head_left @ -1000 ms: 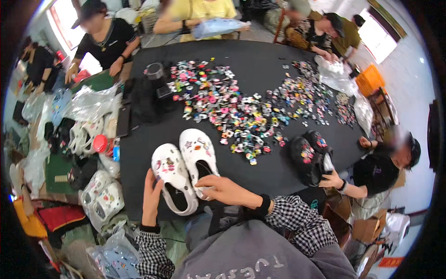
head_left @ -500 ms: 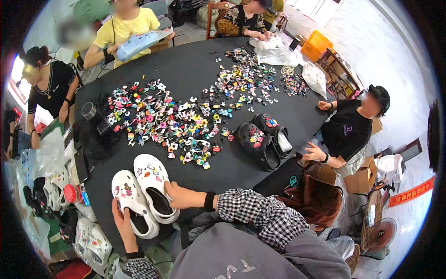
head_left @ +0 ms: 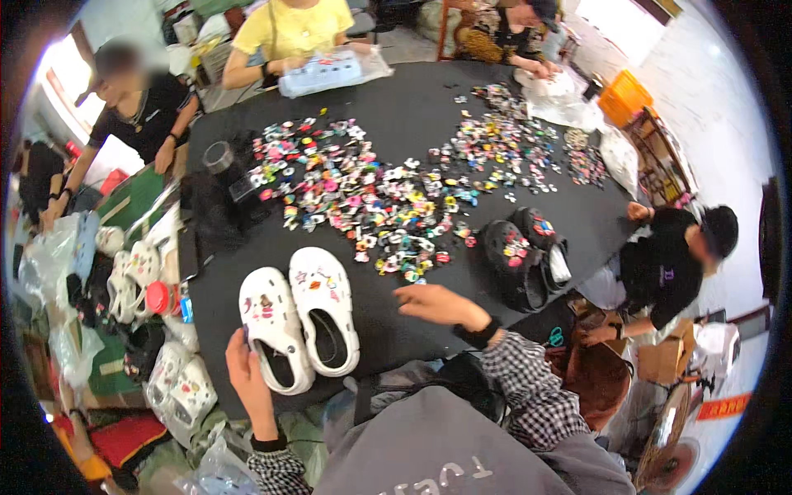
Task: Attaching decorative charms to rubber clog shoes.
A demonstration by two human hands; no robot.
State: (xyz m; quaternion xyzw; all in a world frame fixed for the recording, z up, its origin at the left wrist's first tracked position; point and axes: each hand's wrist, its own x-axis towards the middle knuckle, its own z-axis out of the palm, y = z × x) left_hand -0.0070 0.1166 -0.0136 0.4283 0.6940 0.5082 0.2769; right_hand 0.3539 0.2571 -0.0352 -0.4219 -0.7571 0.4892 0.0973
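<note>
White foam clogs point(head_left: 299, 318) sit near-left on the black surface point(head_left: 412, 107); the left hand point(head_left: 245, 373) grips one heel, the right hand point(head_left: 436, 303) hovers open near colourful shoe charms point(head_left: 371, 198). A careless sweep could scatter them.

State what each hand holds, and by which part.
The left hand grips the left white clog by its heel end. The right hand holds nothing.
</note>
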